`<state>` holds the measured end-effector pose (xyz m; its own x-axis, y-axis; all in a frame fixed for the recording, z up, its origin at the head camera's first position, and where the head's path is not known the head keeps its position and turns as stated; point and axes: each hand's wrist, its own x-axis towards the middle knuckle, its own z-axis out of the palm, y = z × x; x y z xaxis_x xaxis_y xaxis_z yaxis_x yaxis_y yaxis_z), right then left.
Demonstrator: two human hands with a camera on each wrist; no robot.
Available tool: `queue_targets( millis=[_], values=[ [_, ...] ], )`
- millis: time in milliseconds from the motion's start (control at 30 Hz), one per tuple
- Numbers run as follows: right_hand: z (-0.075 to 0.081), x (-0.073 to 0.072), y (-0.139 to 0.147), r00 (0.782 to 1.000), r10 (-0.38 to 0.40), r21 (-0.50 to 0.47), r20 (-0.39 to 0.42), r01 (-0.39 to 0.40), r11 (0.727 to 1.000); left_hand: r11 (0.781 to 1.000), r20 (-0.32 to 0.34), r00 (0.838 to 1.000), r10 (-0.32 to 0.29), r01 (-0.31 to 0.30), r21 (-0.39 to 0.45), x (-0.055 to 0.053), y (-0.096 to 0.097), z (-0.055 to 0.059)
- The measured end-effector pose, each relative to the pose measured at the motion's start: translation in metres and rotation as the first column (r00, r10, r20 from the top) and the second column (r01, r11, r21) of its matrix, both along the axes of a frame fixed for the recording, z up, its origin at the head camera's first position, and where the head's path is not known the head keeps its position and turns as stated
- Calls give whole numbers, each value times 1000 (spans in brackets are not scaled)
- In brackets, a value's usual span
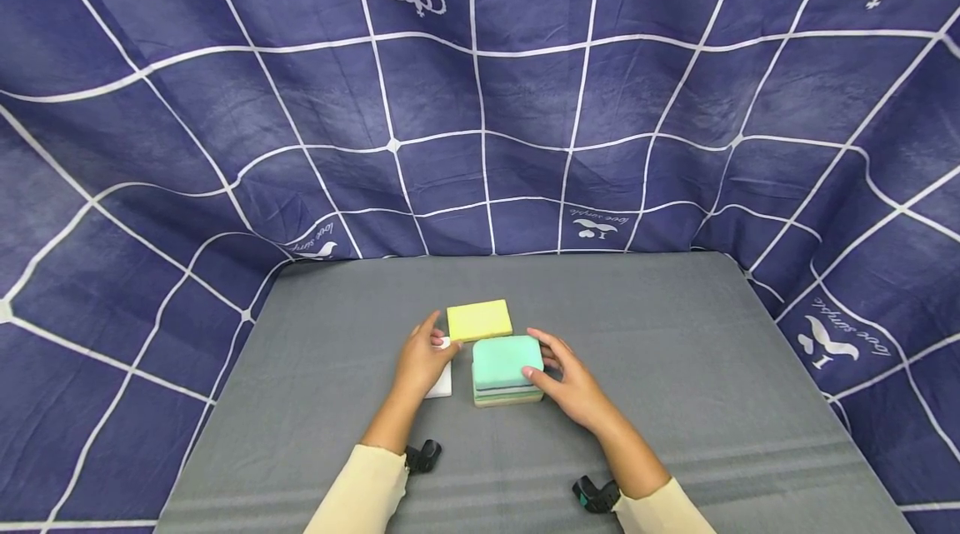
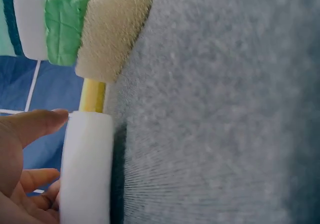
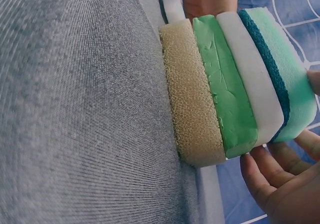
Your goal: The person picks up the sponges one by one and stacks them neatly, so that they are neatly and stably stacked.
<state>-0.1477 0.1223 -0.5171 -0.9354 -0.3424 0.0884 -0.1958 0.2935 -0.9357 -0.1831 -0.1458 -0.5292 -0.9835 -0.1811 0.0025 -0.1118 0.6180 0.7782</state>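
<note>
A stack of sponges stands upright on the grey table. Topmost is a mint-green sponge (image 1: pixel 507 361) with a dark teal scouring layer (image 3: pixel 266 66). Under it come a white sponge (image 3: pixel 250 78), a green block (image 3: pixel 227 96) with a creased surface, and a coarse tan sponge (image 3: pixel 194 98) at the bottom. My right hand (image 1: pixel 573 384) rests at the stack's right end, thumb at the mint sponge's top and loosely bent fingers along the side. My left hand (image 1: pixel 420 359) is over another white sponge (image 2: pixel 86 169) lying left of the stack, its thumb tip right at the sponge's edge.
Behind the stack and the white sponge lies a yellow sponge (image 1: pixel 478 320). The grey tabletop (image 1: pixel 660 334) stretches around them. A blue curtain (image 1: pixel 525 117) with white grid lines borders the table at the back and both sides.
</note>
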Motion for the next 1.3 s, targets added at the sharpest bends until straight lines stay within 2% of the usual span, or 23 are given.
queue_targets(
  millis=[233, 500, 900, 1300],
  values=[
    [-1, 0, 1, 1000, 8, -5, -20, -8, 1000, 990, -15, 999, -37, 35, -135, -7, 2, -5],
    [1, 1, 0, 1000, 3, -14, 12, -3, 1000, 982, 22, 999, -46, 49, -185, -13, -1, -6],
    [2, 1, 0, 999, -5, -5, 31, 5, 1000, 976, 79, 995, -65, 80, -201, -19, -4, -5],
    [0, 0, 0, 1000, 2, 5, 3, -2, 1000, 973, 112, 991, -77, 99, -206, -25, -7, -8]
  ],
)
